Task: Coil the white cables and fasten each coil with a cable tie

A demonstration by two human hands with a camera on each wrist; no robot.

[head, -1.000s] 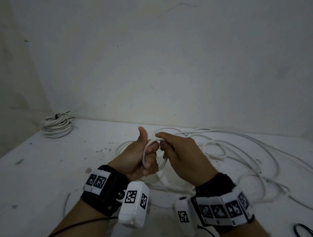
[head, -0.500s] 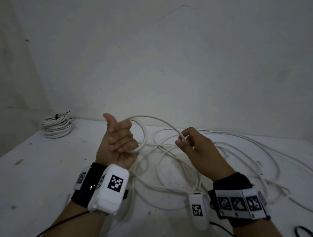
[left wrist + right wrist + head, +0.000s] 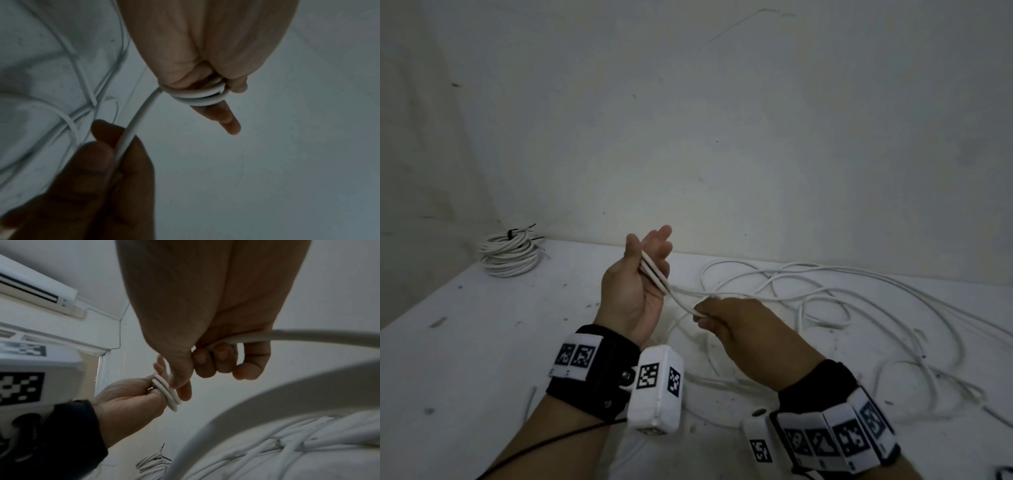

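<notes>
Left hand (image 3: 635,291): raised at frame centre, fingers now extended; two turns of white cable (image 3: 654,274) are pinned under the thumb.
Right hand (image 3: 732,320): cable is now gripped lower, just right of the left hand.
Change: third turn is being fed on.
Meaning: coil barely started; tie not yet due.

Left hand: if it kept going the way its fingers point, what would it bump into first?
Probably the wall. The left hand points up and away, with nothing visible between, though depth is hard to judge.
</notes>
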